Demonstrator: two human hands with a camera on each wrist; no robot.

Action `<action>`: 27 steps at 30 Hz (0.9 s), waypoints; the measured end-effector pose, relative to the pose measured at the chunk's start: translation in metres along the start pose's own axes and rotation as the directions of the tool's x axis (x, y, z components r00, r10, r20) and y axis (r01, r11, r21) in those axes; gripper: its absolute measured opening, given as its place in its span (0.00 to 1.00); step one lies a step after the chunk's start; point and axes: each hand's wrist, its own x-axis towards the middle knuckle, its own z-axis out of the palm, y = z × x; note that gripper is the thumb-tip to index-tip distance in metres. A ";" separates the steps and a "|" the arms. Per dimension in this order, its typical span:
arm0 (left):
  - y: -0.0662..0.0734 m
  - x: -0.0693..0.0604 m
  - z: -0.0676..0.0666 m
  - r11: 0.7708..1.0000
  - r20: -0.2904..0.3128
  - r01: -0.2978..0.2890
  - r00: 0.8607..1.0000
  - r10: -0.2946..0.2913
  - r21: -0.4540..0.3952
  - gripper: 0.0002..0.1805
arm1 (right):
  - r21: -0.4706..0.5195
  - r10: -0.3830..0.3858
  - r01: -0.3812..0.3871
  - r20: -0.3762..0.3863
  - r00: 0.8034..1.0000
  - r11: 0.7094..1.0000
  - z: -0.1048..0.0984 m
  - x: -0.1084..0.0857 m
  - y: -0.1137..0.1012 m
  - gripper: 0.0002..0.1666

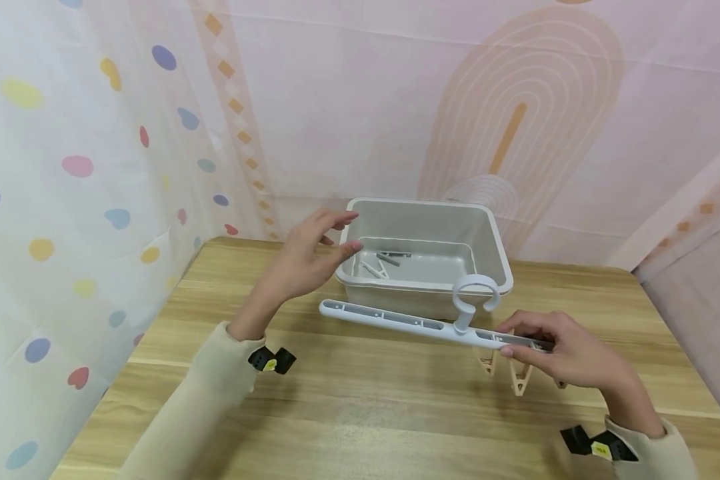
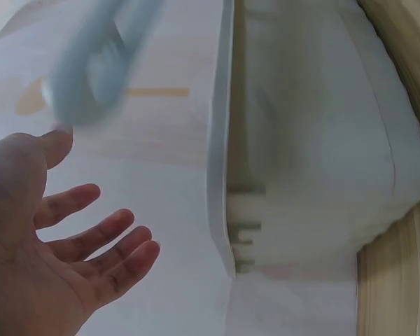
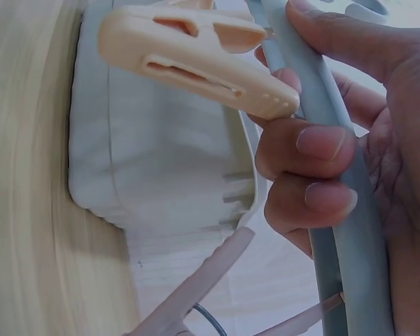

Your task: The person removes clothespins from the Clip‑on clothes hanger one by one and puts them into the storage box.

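Observation:
My right hand [image 1: 567, 347] grips the right part of a pale blue-grey hanger bar [image 1: 396, 321] with a round hook [image 1: 475, 283], held above the table in front of the bin. Beige clips [image 1: 519, 379] hang beneath the bar near that hand; a beige clip [image 3: 196, 63] shows close up in the right wrist view, beside the curled fingers [image 3: 304, 161]. My left hand [image 1: 312, 257] is at the bin's left rim, fingers spread and holding nothing, apart from the bar. In the left wrist view the left hand [image 2: 63, 259] has its palm showing beside the blurred hanger [image 2: 91, 77].
A light grey bin [image 1: 396, 287] stands at the back of the wooden table [image 1: 360, 413]. Inside it lie grey clips [image 1: 390, 258] and a white clip [image 1: 375, 270] at the left. A patterned curtain [image 1: 348, 100] hangs behind the table and along its left side.

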 end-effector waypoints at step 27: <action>0.044 -0.075 0.061 0.932 0.126 -0.334 0.940 0.318 0.139 0.30 | -0.039 -0.055 0.057 0.047 0.997 0.998 0.013 0.021 -0.013 0.13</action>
